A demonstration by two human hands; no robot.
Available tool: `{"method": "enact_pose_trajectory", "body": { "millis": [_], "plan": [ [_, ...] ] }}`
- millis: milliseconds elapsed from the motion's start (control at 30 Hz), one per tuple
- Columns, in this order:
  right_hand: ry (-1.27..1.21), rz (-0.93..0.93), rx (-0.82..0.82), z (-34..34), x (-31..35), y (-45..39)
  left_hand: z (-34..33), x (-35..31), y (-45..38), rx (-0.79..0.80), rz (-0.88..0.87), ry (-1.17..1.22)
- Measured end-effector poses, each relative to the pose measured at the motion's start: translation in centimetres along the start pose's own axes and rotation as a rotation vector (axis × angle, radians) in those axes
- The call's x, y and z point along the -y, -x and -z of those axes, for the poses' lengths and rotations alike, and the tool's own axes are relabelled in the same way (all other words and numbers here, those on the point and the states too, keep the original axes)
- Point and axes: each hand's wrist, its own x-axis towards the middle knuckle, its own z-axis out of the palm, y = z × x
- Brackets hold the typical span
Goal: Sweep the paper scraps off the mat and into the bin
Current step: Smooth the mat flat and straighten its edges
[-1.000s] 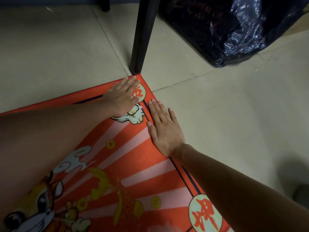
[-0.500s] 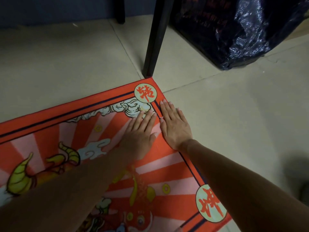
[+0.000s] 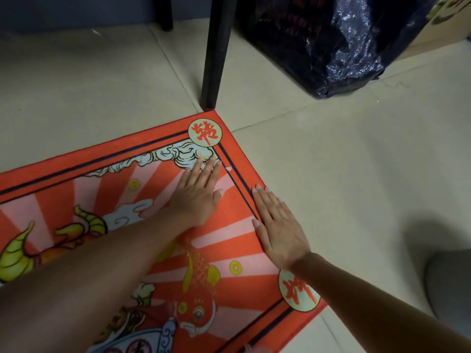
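Pale tiled floor (image 3: 356,174) is seen across most of the view. A red printed mat (image 3: 107,174) with dark border lines, cloud and fish motifs and round character medallions lies flat on it, one corner pointing at the foot of a black furniture leg (image 3: 215,52). A dark, shiny plastic bag (image 3: 331,42) stands on the floor well beyond that corner, to the right of the leg; whether it serves as the bin cannot be told.

The left hand (image 3: 196,197) is laid palm down on the mat just inside the border near the corner, fingers straight and held close together, nothing gripped. The right hand (image 3: 277,225) is laid flat along the mat's right edge, fingers straight and together, partly on the border and partly on the floor, nothing held.

One small white paper scrap (image 3: 228,169) is noted on the border stripe, just beside the left fingertips and apart from the right hand.
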Motion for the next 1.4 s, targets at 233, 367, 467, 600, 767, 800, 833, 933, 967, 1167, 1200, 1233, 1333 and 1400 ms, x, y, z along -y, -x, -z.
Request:
{"method": "enact_pose_trajectory", "body": {
  "millis": [233, 367, 467, 600, 767, 800, 833, 933, 967, 1167, 1200, 1233, 1333, 1400],
  "plan": [
    [0.021, 0.004, 0.011, -0.1, -0.1, 0.5, -3.0, -4.4, 6.1, -0.104, -0.094, -0.06],
    [0.011, -0.002, 0.015, -0.1, 0.2, 0.6, -3.9, -5.0, 7.1, -0.116, -0.063, -0.069],
    [0.017, 0.001, 0.02, 0.0, 0.1, 0.1, -3.8, -4.7, 6.6, -0.138, -0.074, -0.07],
    [0.001, 0.009, 0.036, 0.1, 0.0, 0.1, -3.7, -4.8, 6.8, -0.132, -0.053, -0.042],
    [0.007, -0.019, 0.03, -0.1, 0.0, 5.3, -3.8, -4.4, 6.7, -0.122, -0.043, -0.08],
    [-0.002, -0.028, 0.052, -0.2, -0.1, 6.3, -3.7, -4.3, 6.6, -0.109, -0.031, -0.089],
    [-0.014, -0.033, 0.07, -0.1, -0.2, 6.9, -3.5, -4.5, 6.7, -0.086, -0.03, -0.083],
    [-0.06, -0.019, 0.13, 0.6, -0.6, 6.8, -3.5, -4.5, 6.3, -0.11, -0.053, -0.073],
    [-0.091, -0.01, 0.157, 1.0, -0.6, 6.6, -3.8, -4.4, 6.2, -0.104, -0.063, -0.049],
    [-0.112, 0.002, 0.174, 1.3, -0.9, 6.4, -3.2, -4.8, 6.1, -0.019, -0.05, 0.064],
    [-0.11, 0.003, 0.172, 1.3, -0.8, 6.4, -2.9, -4.7, 6.2, -0.014, -0.047, 0.071],
    [-0.105, 0.004, 0.169, 1.3, -0.8, 6.4, -2.9, -4.7, 6.2, -0.022, -0.055, 0.062],
    [-0.078, -0.025, 0.133, 1.0, -0.6, 7.0, -3.3, -4.6, 6.4, -0.076, -0.06, 0.043],
    [-0.063, -0.067, 0.1, 0.5, -0.4, 8.1, -3.4, -4.5, 6.5, -0.087, -0.056, 0.002]
  ]
}}
